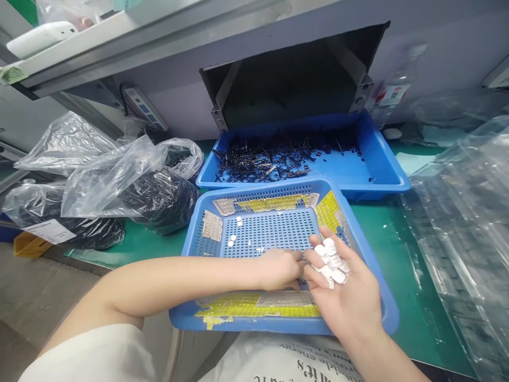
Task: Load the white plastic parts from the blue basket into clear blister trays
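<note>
My right hand (pixel 345 297) lies palm up over the right side of a blue perforated basket (pixel 278 228), cupping several small white parts (pixel 332 262) on its fingers. My left hand (pixel 280 268) reaches across the basket floor with fingers curled, pinching at something next to the right palm; what it holds is hidden. A few loose white parts (pixel 234 233) lie scattered on the basket's mesh floor. Yellow tape patches (pixel 274 202) and grey strips line the basket's walls.
Behind the basket stands a blue tray (pixel 382 159) of small black parts (pixel 274 156) under a dark chute opening (pixel 290 79). Clear bags of black parts (pixel 159 196) lie left. Stacked clear plastic trays (pixel 465 233) fill the right. The mat is green (pixel 382 239).
</note>
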{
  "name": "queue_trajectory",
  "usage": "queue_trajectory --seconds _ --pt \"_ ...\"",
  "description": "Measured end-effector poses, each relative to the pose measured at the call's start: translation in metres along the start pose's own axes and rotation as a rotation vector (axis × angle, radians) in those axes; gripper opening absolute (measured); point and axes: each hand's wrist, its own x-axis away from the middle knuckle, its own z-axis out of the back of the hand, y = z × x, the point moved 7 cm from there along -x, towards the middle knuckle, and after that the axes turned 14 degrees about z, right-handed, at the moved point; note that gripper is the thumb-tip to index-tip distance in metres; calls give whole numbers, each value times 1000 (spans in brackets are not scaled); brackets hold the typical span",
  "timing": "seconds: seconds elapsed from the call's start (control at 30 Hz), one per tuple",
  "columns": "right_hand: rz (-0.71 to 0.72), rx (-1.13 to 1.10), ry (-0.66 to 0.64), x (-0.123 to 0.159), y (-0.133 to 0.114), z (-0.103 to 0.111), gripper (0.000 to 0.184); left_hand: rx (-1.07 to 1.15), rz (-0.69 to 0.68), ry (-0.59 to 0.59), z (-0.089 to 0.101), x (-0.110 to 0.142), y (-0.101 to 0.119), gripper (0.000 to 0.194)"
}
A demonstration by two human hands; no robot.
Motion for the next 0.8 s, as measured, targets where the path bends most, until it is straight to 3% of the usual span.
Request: queue_trajectory --seconds 0.07,0.13,0.27,0.37,0.53,0.63,0.8 --pt "3 15 17 0 0 0 15 -79 -4 -54 -19 -1 5 20" --pt "-2 18 15 0 0 0 18 -117 6 -95 -25 -2 8 22" --pt "-26 35 15 1 2 1 18 -129 63 -142 -14 1 -1 13" --pt "-45 49 6 2 3 2 18 -120 173 -115 9 14 -27 8" --pt "-55 62 -46 2 6 1 20 -162 567 -19 40 48 -105 7" --pt "-73 87 -54 2 9 2 23 -164 710 -37 32 60 -135 3" --pt "-95 114 -51 1 12 7 32 -114 715 -54 11 58 -138 10"
